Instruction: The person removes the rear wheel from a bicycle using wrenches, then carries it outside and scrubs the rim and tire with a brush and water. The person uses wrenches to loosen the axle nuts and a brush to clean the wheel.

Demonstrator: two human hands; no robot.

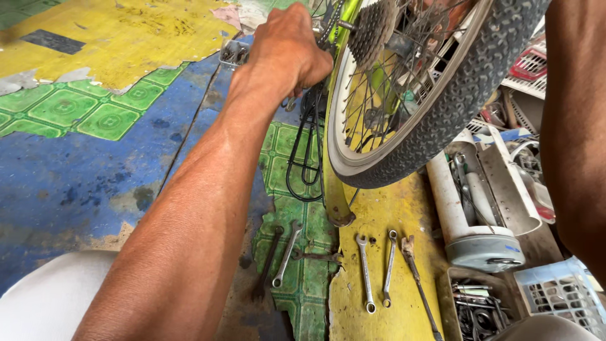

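Our left hand (287, 53) reaches up to the bicycle rear wheel (435, 107), fingers curled tight at the frame beside the cassette (372, 28). Our right forearm crosses the right edge; we cannot tell its fingers. Wrenches (366, 275) lie on the floor below.

The worn floor (69, 183) carries peeling paint in yellow, blue and green square patterns. At lower centre, a row of steel combination wrenches (365, 273) lies flat on the yellow and green patches, with a dark screwdriver (419, 284) just to their right. A grey open metal tray of small tools (476, 306) rests at lower right, beside a pale blue plastic basket (558, 292).
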